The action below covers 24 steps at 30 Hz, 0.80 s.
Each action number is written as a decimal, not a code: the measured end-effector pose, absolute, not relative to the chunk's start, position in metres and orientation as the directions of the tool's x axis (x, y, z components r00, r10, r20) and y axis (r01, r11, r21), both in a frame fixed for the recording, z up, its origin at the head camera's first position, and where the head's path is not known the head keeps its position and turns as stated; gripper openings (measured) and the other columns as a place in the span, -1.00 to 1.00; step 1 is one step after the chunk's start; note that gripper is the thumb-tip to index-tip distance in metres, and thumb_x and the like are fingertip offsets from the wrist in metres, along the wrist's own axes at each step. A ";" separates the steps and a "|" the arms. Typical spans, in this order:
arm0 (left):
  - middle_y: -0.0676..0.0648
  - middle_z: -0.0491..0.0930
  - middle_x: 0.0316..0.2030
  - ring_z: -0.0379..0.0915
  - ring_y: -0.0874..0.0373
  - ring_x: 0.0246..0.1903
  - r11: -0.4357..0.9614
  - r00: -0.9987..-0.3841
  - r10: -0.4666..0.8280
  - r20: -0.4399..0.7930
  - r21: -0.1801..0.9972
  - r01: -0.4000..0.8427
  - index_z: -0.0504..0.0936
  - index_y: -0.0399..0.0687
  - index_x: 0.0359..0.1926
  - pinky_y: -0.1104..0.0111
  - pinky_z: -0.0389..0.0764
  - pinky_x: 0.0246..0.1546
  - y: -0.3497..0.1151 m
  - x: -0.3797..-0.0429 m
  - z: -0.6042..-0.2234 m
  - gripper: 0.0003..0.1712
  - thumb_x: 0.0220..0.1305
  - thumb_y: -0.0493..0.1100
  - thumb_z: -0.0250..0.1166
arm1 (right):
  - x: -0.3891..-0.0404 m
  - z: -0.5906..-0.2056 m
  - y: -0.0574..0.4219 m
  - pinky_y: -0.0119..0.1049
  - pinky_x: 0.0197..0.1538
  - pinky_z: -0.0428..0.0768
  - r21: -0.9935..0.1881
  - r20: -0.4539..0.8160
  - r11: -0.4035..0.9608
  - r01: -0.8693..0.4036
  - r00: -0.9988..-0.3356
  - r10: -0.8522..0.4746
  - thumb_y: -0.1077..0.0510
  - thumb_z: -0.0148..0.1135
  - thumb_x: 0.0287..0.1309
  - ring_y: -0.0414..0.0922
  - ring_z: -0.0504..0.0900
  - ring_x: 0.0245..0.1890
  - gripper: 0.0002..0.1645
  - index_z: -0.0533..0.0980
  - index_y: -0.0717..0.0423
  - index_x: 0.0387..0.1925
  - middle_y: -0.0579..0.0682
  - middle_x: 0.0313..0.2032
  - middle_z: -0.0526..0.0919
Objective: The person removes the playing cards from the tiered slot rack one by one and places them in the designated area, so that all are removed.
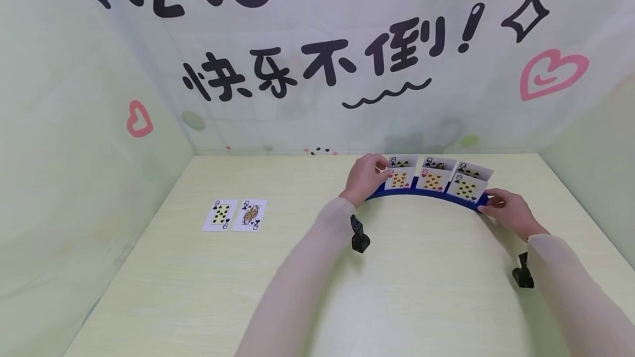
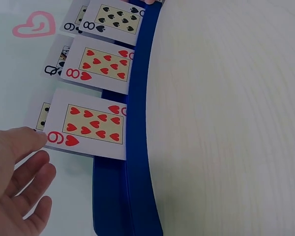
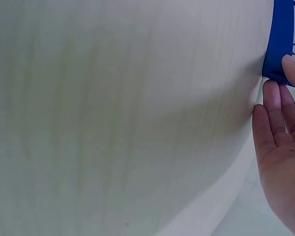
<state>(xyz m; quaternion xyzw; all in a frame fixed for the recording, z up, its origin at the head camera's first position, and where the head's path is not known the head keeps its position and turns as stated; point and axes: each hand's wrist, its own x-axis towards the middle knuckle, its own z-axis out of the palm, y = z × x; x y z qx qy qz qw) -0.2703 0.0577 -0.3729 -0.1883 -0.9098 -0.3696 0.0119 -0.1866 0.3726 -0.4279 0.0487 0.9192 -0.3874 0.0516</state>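
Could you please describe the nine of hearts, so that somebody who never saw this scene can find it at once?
On the table, by the back wall, a curved blue holder carries two rows of cards. Look at the front row's end by the left hand. The nine of hearts is there: the only red nine, with the eight of hearts beside it.

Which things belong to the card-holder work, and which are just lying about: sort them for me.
In the work:
- blue card holder
- cards standing in it
- left hand and right hand

Lying apart, face up, though perhaps meant for the holder too:
- black nine
- queen
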 end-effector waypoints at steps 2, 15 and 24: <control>0.07 0.54 -0.28 0.44 0.28 -0.30 0.655 -0.929 0.336 0.155 0.670 0.349 0.65 -0.02 -0.19 0.53 0.44 -0.29 0.059 -0.271 -0.375 -0.82 0.18 -0.12 0.27 | -0.187 -0.427 0.372 -0.01 -0.08 0.43 -0.707 -0.134 0.695 0.131 -0.990 0.050 0.11 0.17 0.19 0.28 0.37 -0.04 -0.27 0.14 0.50 0.21 0.45 -0.04 0.38; 0.06 0.57 -0.33 0.42 0.29 -0.38 0.620 -0.937 0.333 0.106 0.724 0.302 0.64 -0.08 -0.26 0.55 0.45 -0.36 0.068 -0.268 -0.384 -0.89 0.21 -0.20 0.24 | -0.187 -0.428 0.373 -0.06 -0.11 0.45 -0.701 -0.132 0.701 0.129 -0.990 0.051 0.10 0.17 0.18 0.27 0.38 -0.05 -0.27 0.15 0.49 0.21 0.45 -0.05 0.39; 0.04 0.59 -0.26 0.42 0.28 -0.32 0.601 -0.930 0.350 0.117 0.733 0.318 0.66 -0.05 -0.19 0.52 0.47 -0.30 0.068 -0.266 -0.385 -0.85 0.23 -0.21 0.21 | -0.186 -0.428 0.373 -0.09 -0.12 0.45 -0.702 -0.127 0.701 0.128 -0.990 0.053 0.11 0.17 0.18 0.26 0.38 -0.05 -0.28 0.15 0.49 0.21 0.44 -0.06 0.39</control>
